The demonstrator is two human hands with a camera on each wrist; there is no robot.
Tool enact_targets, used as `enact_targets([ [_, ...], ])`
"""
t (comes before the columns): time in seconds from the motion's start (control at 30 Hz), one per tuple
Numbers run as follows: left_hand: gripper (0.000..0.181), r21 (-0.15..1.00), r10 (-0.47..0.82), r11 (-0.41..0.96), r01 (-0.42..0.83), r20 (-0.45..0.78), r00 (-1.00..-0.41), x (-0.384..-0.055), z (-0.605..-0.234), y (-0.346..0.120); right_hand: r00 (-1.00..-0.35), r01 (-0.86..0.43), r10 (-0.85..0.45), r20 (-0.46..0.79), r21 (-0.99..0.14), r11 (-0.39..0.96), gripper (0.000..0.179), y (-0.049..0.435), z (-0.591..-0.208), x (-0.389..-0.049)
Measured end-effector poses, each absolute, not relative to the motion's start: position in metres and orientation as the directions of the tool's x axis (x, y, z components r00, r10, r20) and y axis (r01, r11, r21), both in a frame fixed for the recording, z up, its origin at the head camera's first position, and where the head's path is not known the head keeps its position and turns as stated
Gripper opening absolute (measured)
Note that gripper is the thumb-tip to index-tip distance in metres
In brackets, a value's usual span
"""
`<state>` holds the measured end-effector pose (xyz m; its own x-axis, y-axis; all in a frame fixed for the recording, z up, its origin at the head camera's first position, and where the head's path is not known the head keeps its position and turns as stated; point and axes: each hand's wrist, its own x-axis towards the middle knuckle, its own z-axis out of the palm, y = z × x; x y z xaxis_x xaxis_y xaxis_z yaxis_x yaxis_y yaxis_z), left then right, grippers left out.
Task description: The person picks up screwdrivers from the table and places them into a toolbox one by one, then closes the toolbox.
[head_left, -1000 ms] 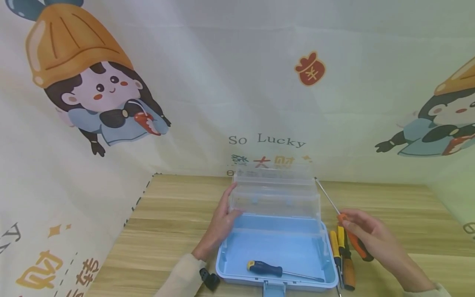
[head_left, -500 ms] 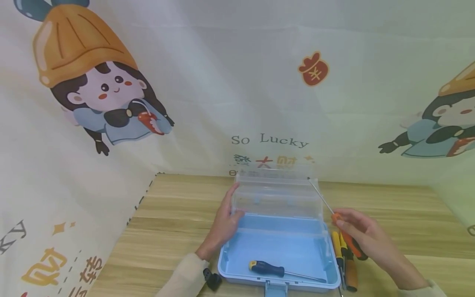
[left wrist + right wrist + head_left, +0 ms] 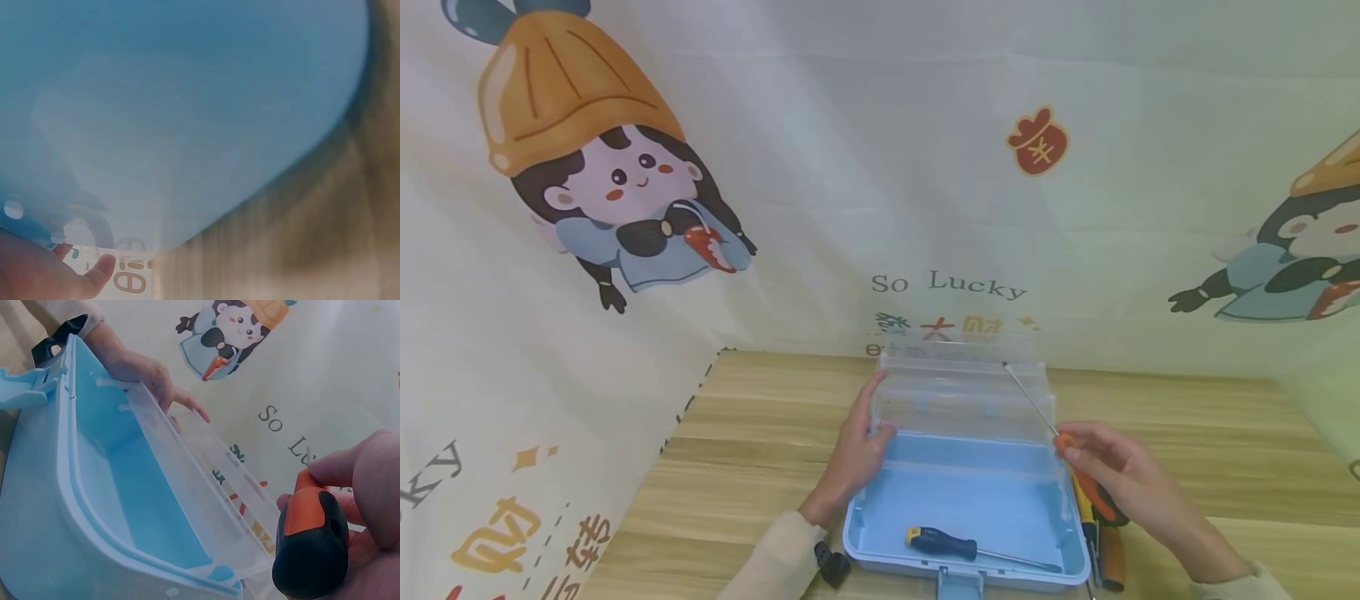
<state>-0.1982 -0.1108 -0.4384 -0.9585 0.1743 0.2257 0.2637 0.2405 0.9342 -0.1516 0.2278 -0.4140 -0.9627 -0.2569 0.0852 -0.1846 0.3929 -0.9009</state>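
My right hand [image 3: 1123,467] holds an orange-and-black screwdriver [image 3: 1093,483] by its handle, the metal shaft slanting up and left across the clear lid. The handle's black end [image 3: 310,565] faces the camera in the right wrist view. At the left end of the clear plastic lid [image 3: 962,408], my left hand [image 3: 859,450] grips its edge, thumb in front. The lid stands raised at the back of a light blue toolbox [image 3: 962,500]. Inside the box lies a dark blue screwdriver [image 3: 943,543] with a yellow end. The left wrist view shows mostly the blue box wall [image 3: 187,125].
Several tools, among them a yellow-handled one [image 3: 1084,500] and a brown-handled one [image 3: 1112,558], lie against the box's right side. A small black object [image 3: 832,567] sits by the left sleeve. The latch [image 3: 960,583] hangs at the front. A printed cloth [image 3: 820,183] rises behind the table.
My right hand has carried the orange-and-black screwdriver left, so its shaft now overlaps the clear lid. The left hand keeps its grip on the lid. The head view has shifted slightly.
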Motion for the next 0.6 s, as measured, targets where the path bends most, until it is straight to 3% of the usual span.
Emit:
enact_targets([
  [0.6, 0.068, 0.93, 0.166, 0.246, 0.272, 0.236, -0.957, -0.199, -0.438, -0.111, -0.926, -0.281, -0.343, 0.158, -0.895, 0.347, 0.033, 0.21, -0.415, -0.152],
])
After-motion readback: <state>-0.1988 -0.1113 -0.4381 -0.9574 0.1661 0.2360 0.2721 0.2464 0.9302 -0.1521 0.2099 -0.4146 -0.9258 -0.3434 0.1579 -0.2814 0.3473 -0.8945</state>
